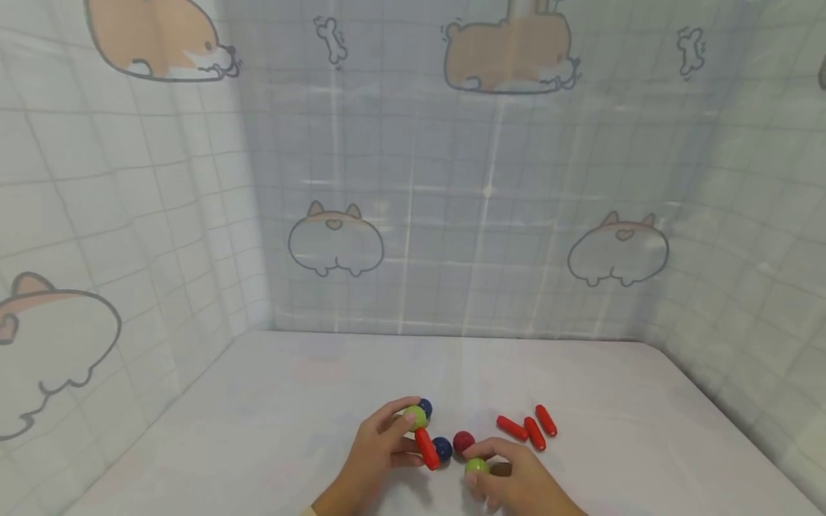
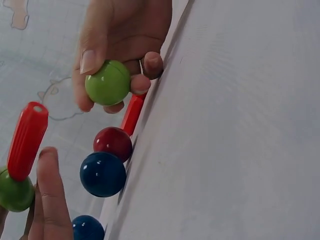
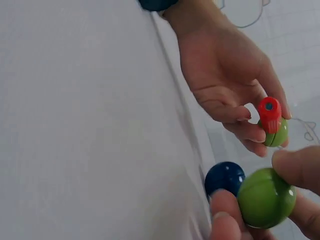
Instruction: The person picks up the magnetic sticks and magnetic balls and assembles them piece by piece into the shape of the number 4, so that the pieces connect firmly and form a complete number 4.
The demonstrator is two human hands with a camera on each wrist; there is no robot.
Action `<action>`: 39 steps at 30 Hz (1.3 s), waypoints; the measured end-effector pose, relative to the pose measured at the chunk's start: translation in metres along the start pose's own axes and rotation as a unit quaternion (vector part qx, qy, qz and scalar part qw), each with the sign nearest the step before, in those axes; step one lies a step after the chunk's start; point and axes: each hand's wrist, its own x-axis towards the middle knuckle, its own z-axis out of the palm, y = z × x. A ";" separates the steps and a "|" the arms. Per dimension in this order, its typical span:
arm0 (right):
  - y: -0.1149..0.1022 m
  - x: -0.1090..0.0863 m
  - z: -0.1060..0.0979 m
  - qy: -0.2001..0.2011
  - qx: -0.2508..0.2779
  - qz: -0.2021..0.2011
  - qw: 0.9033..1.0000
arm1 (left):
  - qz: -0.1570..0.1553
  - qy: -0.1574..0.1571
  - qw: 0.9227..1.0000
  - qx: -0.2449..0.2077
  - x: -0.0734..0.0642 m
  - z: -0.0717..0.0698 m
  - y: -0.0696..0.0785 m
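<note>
My left hand (image 1: 376,443) pinches a green ball (image 1: 415,418) with a red rod (image 1: 426,448) joined to it. In the left wrist view that rod (image 2: 28,141) stands out from the ball, and the right wrist view shows its free end (image 3: 270,109) with a small bluish spot. A second green ball (image 1: 477,469) is held between the thumb and fingers of my right hand (image 1: 519,476). Between the hands, a dark blue ball (image 1: 442,450) and a dark red ball (image 1: 463,441) lie side by side. Another blue ball (image 1: 424,408) sits by the left fingertips.
Three loose red rods (image 1: 535,433) lie on the white tabletop (image 1: 258,401), just beyond the right hand. A hanging sheet (image 1: 426,287) with a grid and cartoon dogs encloses the table at the back and both sides.
</note>
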 end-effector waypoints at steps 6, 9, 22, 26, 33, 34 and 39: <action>0.001 0.003 0.004 0.010 0.013 -0.010 1.000 | -0.013 0.016 1.000 -0.002 0.001 -0.001 0.000; 0.002 0.003 0.004 0.006 0.010 -0.022 1.000 | -0.018 0.013 1.000 -0.002 0.001 0.000 -0.001; 0.001 0.002 0.006 -0.004 0.067 -0.031 0.997 | -0.042 -0.021 0.999 -0.007 0.000 0.002 0.003; 0.000 0.000 0.006 -0.011 0.093 -0.026 0.995 | -0.041 -0.031 0.998 -0.025 0.001 0.005 0.003; -0.001 0.000 0.010 -0.020 0.116 -0.036 0.992 | -0.042 -0.036 0.997 -0.053 0.000 0.010 0.001; -0.001 -0.001 0.011 -0.020 0.116 -0.036 0.992 | -0.043 -0.033 0.997 -0.055 -0.001 0.010 0.002; -0.002 -0.001 0.013 -0.027 0.112 -0.030 0.993 | -0.047 -0.023 0.997 -0.048 -0.002 0.011 0.003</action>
